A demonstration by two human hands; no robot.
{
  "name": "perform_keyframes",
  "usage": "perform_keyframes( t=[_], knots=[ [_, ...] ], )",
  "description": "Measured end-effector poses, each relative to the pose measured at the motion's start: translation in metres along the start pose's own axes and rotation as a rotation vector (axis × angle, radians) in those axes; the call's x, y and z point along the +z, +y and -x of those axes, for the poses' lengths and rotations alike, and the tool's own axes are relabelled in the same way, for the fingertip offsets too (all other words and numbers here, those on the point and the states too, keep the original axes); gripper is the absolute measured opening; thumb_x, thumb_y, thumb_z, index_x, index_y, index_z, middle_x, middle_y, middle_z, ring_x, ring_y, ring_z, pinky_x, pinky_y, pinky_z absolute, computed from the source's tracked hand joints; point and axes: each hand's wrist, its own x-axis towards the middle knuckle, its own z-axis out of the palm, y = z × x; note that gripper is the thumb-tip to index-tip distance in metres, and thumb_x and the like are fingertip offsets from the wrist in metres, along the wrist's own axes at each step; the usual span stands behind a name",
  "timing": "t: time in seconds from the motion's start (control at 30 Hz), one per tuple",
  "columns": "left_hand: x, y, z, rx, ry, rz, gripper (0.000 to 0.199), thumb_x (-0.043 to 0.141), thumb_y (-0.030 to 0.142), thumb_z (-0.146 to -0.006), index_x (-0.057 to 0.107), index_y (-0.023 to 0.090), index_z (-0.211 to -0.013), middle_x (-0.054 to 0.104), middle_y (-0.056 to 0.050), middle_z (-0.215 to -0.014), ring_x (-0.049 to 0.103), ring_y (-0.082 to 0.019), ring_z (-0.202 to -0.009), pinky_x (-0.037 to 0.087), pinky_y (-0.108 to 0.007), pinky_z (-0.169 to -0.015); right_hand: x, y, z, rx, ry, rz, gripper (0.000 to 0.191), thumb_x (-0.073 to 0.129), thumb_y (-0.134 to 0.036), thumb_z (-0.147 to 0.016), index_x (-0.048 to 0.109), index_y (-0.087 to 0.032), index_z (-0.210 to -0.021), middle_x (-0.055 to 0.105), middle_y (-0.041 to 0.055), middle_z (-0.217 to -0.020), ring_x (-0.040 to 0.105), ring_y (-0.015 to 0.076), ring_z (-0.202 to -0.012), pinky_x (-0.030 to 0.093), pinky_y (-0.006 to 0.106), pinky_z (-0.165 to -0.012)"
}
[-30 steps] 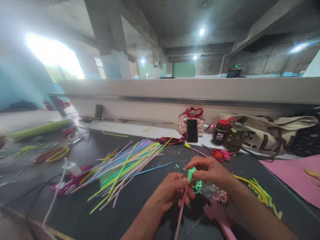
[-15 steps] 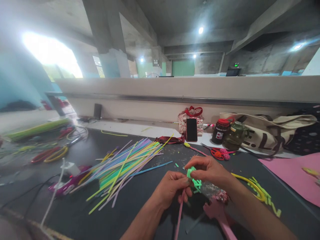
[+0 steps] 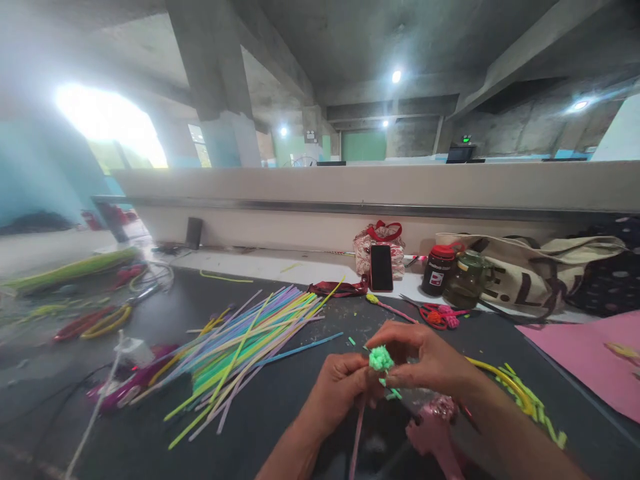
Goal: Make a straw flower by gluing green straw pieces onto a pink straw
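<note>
A bright green bumpy ball (image 3: pixel 381 359) sits between my hands on top of a thin pink stem (image 3: pixel 357 437) that hangs down below. My left hand (image 3: pixel 336 392) pinches the stem close under the ball. The fingers and thumb of my right hand (image 3: pixel 425 360) close round the ball from the far and right side. Short green cut pieces (image 3: pixel 393 393) lie on the dark table just below. Beneath my right forearm rests a pink glue gun-like tool (image 3: pixel 436 433), partly hidden, with a clear crinkled wrap beside it.
Pastel straws (image 3: pixel 250 357) are heaped at left, near a purple device (image 3: pixel 133 387) with a white cable. Scissors (image 3: pixel 434 316), two bottles (image 3: pixel 437 270), a phone (image 3: pixel 381 268) and a tote bag (image 3: pixel 530 267) stand behind. Yellow-green pieces (image 3: pixel 543 413) and a pink sheet (image 3: pixel 585 353) lie right.
The green ball has turned so its rounded top faces me, and my right fingers have shifted to either side of it. My left hand still grips the stem. The view has tilted slightly up.
</note>
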Motion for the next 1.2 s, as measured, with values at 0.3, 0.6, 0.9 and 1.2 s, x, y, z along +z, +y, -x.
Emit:
perform_keyframes(
  t=[0.3, 0.6, 0.9, 1.2],
  knots=[
    [0.0, -0.003, 0.001, 0.171, 0.007, -0.194, 0.032, 0.047, 0.035, -0.075, 0.057, 0.013, -0.054, 0.049, 0.001, -0.051, 0.044, -0.009, -0.05, 0.032, -0.02, -0.049, 0.0, -0.001, 0.002, -0.075, -0.012, 0.059, 0.023, 0.065, -0.02, -0.066, 0.063, -0.02, -0.089, 0.054, 0.0011, -0.081, 0.051, 0.0126, -0.07, 0.039, 0.024, -0.059],
    [0.003, 0.006, 0.002, 0.205, 0.117, -0.324, 0.034, 0.049, 0.036, -0.074, 0.056, 0.015, -0.049, 0.047, 0.001, -0.049, 0.045, -0.009, -0.05, 0.031, -0.019, -0.049, 0.007, -0.009, 0.001, -0.105, 0.076, 0.152, 0.017, 0.063, -0.015, -0.065, 0.063, -0.02, -0.081, 0.053, -0.0002, -0.08, 0.047, 0.0099, -0.065, 0.035, 0.021, -0.054],
    [-0.002, -0.005, -0.003, -0.178, 0.036, 0.455, 0.029, 0.062, 0.04, -0.06, 0.056, 0.012, -0.062, 0.053, 0.001, -0.039, 0.041, -0.006, -0.029, 0.023, -0.016, -0.03, -0.009, -0.006, 0.007, 0.097, 0.359, 0.061, 0.018, 0.055, -0.035, -0.073, 0.059, -0.019, -0.078, 0.05, -0.0017, -0.065, 0.041, 0.0091, -0.051, 0.032, 0.022, -0.047],
    [-0.007, -0.007, -0.006, -0.178, 0.07, 0.648, 0.029, 0.066, 0.037, -0.057, 0.056, 0.01, -0.062, 0.051, 0.003, -0.035, 0.039, -0.004, -0.025, 0.025, -0.013, -0.027, 0.0, 0.006, 0.003, 0.185, 0.343, 0.114, 0.041, 0.042, -0.047, -0.078, 0.035, -0.02, -0.049, 0.031, -0.0061, -0.042, 0.029, 0.0079, -0.04, 0.021, 0.023, -0.04]
  ],
)
